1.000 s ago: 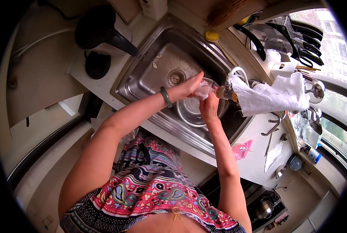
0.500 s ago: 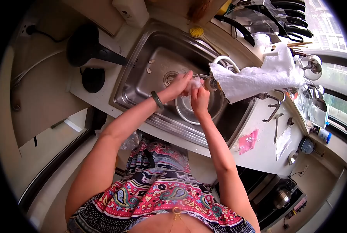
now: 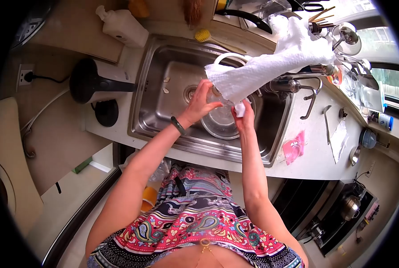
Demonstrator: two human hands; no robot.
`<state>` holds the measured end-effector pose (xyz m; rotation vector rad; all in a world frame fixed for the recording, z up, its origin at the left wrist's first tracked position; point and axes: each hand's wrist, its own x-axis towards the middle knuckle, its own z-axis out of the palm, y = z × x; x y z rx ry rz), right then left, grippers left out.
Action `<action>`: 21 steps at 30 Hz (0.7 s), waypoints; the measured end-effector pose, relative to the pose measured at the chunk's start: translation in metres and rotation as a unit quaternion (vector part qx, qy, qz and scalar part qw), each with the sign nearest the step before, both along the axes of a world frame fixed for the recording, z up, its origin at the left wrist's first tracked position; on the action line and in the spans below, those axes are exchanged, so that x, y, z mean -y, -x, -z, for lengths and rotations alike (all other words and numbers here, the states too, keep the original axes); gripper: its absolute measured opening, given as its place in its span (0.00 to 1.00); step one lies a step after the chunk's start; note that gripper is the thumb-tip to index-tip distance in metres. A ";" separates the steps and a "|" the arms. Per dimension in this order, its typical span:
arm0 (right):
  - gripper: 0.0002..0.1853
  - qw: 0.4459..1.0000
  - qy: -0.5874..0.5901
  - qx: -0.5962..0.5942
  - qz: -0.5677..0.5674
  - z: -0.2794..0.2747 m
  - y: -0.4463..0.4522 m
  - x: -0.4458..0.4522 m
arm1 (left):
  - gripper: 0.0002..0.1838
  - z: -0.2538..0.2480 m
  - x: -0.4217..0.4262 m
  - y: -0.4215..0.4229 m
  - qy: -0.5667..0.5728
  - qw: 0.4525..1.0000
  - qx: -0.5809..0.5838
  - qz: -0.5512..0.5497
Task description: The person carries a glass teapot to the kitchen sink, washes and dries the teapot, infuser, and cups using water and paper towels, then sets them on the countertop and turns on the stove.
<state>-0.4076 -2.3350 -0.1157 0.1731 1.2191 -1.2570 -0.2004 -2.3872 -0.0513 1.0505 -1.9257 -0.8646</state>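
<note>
Two bare hands work over the sink [image 3: 159, 105]. Held above a round bowl [image 3: 218, 127] standing in the basin, the left hand [image 3: 200, 106] has its fingers extended and its thumb spread away from them; a dark bangle [image 3: 178, 126] circles that wrist. The right hand [image 3: 245, 119], near the bowl's other side, pinches a small white wad [image 3: 239, 110] between thumb and fingers; what the wad is made of cannot be told. A white cloth [image 3: 275, 73] drapes across the faucet, partly covering the view beside both hands. On the ledge, a white container with a blue cap [image 3: 385, 121] bears print too small to read. Any marking on the white pump bottle [image 3: 126, 29] is likewise illegible, as is that on the pink packet [image 3: 294, 147] right of the sink.
</note>
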 end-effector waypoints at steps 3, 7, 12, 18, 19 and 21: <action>0.19 0.916 -0.104 -0.358 -0.150 0.017 0.044 -0.033 | 0.23 -0.016 -0.002 0.017 -0.244 0.943 -0.226 -0.023; 0.20 0.687 -0.206 -0.656 -0.237 0.061 0.082 -0.066 | 0.22 -0.014 0.006 0.016 -0.596 0.620 -0.510 -0.003; 0.15 0.865 -0.251 -0.300 -0.313 0.097 0.089 -0.068 | 0.22 -0.023 0.011 0.012 -0.656 0.523 -0.542 -0.034; 0.15 0.931 -0.181 -0.208 -0.241 0.088 0.030 -0.055 | 0.28 -0.021 0.006 0.011 -0.612 0.575 -0.533 -0.109; 0.16 0.899 -0.204 -0.245 -0.301 0.076 0.022 -0.049 | 0.29 -0.021 0.005 0.010 -0.604 0.571 -0.544 -0.112; 0.17 0.839 -0.172 -0.406 -0.319 0.046 0.004 -0.039 | 0.30 -0.017 0.005 0.010 -0.599 0.570 -0.548 -0.128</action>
